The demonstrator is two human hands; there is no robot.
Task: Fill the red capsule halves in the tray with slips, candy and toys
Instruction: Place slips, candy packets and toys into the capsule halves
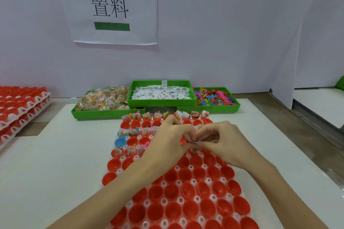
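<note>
— White wall (pixel 223 24) fills the back, with a paper sign (pixel 113 9) taped to it, printed with two large characters and a green bar. What sits below?

— A white table (pixel 55 154), and on it, running toward the person, a long tray (pixel 186 201) of red capsule halves (pixel 189 208). The near rows stand bare; the far rows hold white slips, small bright candy and toy bits. One blue half (pixel 120 142) sits at the tray's left edge.

— And to the side?

— At far left, stacked trays (pixel 16 106) of more red halves. Behind the main tray, three green bins side by side: the left one (pixel 104 112) heaped with wrapped candy (pixel 106 99), the middle one (pixel 162 99) raised and full of white slips (pixel 162 94), the right one (pixel 210 108) full of coloured toys (pixel 214 97).

— Where are the hands?

— Both over the tray's middle, near its right side, fingertips meeting. The left hand (pixel 167 141) has its fingers curled in, thumb and forefinger pinched close. The right hand (pixel 221 141) is likewise curled, its fingertips pinching toward the left's.

— Holding what?

— Something small between them, just above a red half with a candy packet (pixel 195 149) in it. A dark speck shows at the pinch, but what it is I cannot tell.
</note>
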